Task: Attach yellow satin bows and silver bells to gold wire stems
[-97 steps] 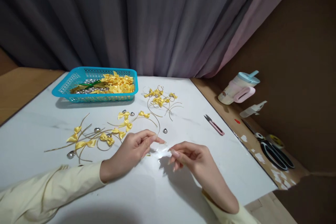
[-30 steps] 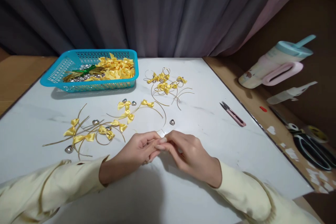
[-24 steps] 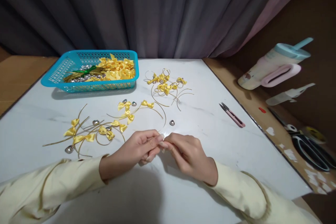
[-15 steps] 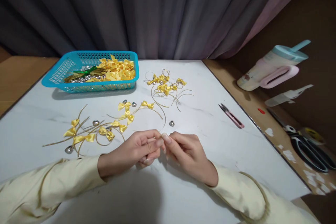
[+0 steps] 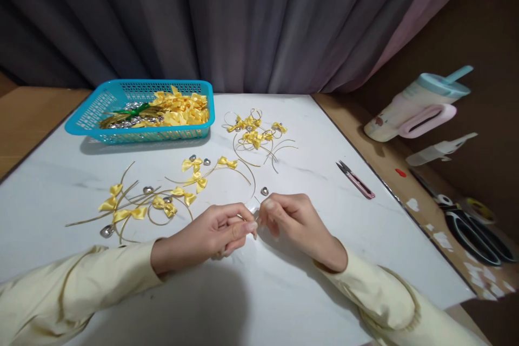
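Over the front middle of the table, my left hand (image 5: 214, 231) is closed in a pinch, thumb against the forefinger. My right hand (image 5: 295, 227) pinches just to its right, a small gap apart. A short bit of thin gold cord (image 5: 257, 217) shows between the fingertips; the rest is hidden in the hands. Just beyond my right hand lies a silver heart charm (image 5: 265, 191). To the left are yellow ribbon bows (image 5: 164, 206), gold cords (image 5: 83, 221) and another heart charm (image 5: 107, 231). A cluster of bows with looped cords (image 5: 253, 138) lies farther back.
A blue basket (image 5: 148, 133) at the back left holds yellow bows, silver charms and tied cords. Pink thread snips (image 5: 357, 181) lie on the right. Along the right edge are a tumbler (image 5: 405, 111), a small white bottle (image 5: 436, 151), black-handled scissors (image 5: 472, 232) and paper scraps.
My hands have drawn slightly apart, the right one moving a little to the right. The fingertips touched before and now a narrow gap shows between them.
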A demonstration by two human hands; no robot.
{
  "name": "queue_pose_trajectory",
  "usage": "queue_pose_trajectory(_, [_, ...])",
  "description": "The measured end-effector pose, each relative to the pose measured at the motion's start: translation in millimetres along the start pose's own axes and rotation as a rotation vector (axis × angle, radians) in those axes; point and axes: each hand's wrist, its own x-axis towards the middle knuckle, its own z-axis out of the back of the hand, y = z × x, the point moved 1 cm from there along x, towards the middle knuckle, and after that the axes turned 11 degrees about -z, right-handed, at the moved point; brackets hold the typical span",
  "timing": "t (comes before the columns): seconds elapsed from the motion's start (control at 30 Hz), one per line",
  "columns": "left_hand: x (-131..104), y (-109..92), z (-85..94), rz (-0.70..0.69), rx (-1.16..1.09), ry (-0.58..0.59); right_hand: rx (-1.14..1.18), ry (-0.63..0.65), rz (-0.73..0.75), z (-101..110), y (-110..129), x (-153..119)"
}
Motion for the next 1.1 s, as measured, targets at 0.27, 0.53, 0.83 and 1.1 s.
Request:
queue_pose_trajectory(0.27, [1,-1,0.3,0.035,0.018,0.027,-0.155,0.099,0.18,0,2,-2])
queue_pose_trajectory(0.53, [0,-11,0.9,-0.02,0.232,0.069,-0.217,-0.013,0.255,-5,-1,-6])
queue_pose_trajectory(0.83, [2,-10,-4.2,-0.006,0.228,-0.004,-0.184,-0.077,0.238,-13,1,-8])
queue_pose_trajectory(1.1, [0,-10,-0.8,-0.058,0.291,0.036,-0.024,0.053,0.076,-12,2,-8])
